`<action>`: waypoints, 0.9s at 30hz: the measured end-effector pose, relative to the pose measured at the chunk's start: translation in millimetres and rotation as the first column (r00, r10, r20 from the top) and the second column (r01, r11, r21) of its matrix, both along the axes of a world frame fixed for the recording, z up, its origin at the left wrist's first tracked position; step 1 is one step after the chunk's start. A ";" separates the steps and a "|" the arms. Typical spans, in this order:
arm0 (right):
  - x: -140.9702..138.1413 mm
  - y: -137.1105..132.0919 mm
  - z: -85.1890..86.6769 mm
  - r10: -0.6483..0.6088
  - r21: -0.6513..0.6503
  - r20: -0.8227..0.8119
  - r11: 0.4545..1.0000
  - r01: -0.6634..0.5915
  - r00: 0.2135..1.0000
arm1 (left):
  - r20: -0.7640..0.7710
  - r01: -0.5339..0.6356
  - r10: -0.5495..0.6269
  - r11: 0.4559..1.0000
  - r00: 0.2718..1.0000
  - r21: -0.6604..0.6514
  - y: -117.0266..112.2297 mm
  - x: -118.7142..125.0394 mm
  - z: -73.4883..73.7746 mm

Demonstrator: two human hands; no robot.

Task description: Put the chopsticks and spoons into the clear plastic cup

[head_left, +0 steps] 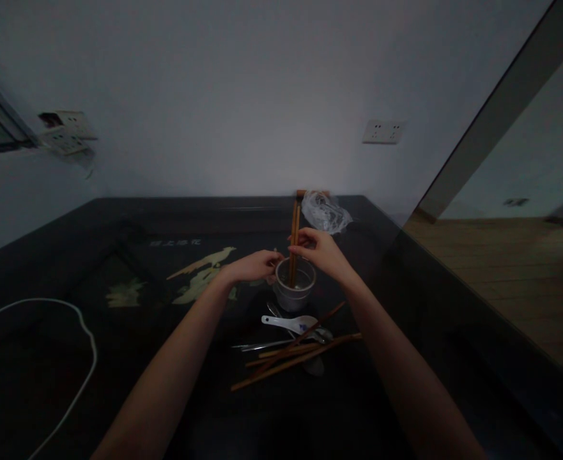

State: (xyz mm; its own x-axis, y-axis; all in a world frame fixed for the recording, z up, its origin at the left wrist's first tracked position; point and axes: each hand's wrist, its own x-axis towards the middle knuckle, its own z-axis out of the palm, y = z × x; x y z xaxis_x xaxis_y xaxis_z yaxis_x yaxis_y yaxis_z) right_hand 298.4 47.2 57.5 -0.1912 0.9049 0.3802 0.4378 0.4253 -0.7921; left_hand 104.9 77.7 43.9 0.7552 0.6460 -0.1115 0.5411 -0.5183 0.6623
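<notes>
A small grey cup [294,295] stands on the dark table [118,396]. My left hand [255,264] rests against the cup's left rim with its fingers curled round it. My right hand [320,250] pinches a pair of wooden chopsticks [294,230] that stand upright in the cup. In front of the cup lie several loose wooden chopsticks [296,359], a white ceramic spoon [288,322] and some metal cutlery [262,345].
A crumpled clear plastic bag [326,212] lies behind the cup near the wall. A white cable [77,319] loops over the table's left side. Wall sockets [383,131] sit above the table. Wooden floor [501,268] lies beyond the table's right edge.
</notes>
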 end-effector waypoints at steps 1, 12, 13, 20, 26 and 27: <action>0.6 -0.3 0.6 -0.006 -0.007 -0.012 1.000 0.006 1.000 | 0.000 -0.007 0.007 1.000 1.000 0.008 -0.1 -0.2 0.1; 28.0 -40.7 41.2 -0.219 0.147 0.106 0.968 0.203 0.970 | 0.105 -0.417 0.404 0.865 0.909 0.280 -11.6 -26.7 42.0; 31.3 -46.8 41.5 -0.228 0.140 0.116 0.967 0.211 0.967 | 0.136 -0.468 0.449 0.826 0.883 0.315 -18.8 -31.0 52.4; 57.8 -100.9 4.1 -0.174 -0.065 0.182 0.980 0.189 0.968 | 0.371 -0.422 0.278 0.815 0.886 0.396 -111.2 -34.0 121.5; 64.3 -137.2 -33.7 0.029 -0.213 0.241 0.977 0.023 0.970 | -0.052 0.280 -0.275 0.928 0.960 0.247 -148.7 14.5 93.9; 64.9 -139.1 -35.9 0.064 -0.216 0.250 0.976 -0.009 0.966 | -0.132 0.312 -0.286 0.911 0.949 0.270 -148.4 24.0 83.5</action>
State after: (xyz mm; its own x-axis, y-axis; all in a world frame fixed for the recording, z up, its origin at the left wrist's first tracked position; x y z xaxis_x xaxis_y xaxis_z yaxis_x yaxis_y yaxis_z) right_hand 363.3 -91.9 21.6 -0.2906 0.9498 0.1155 0.6235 0.2796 -0.7301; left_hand 128.9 -70.8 127.4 0.9134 0.4059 -0.0316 0.3807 -0.8240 0.4197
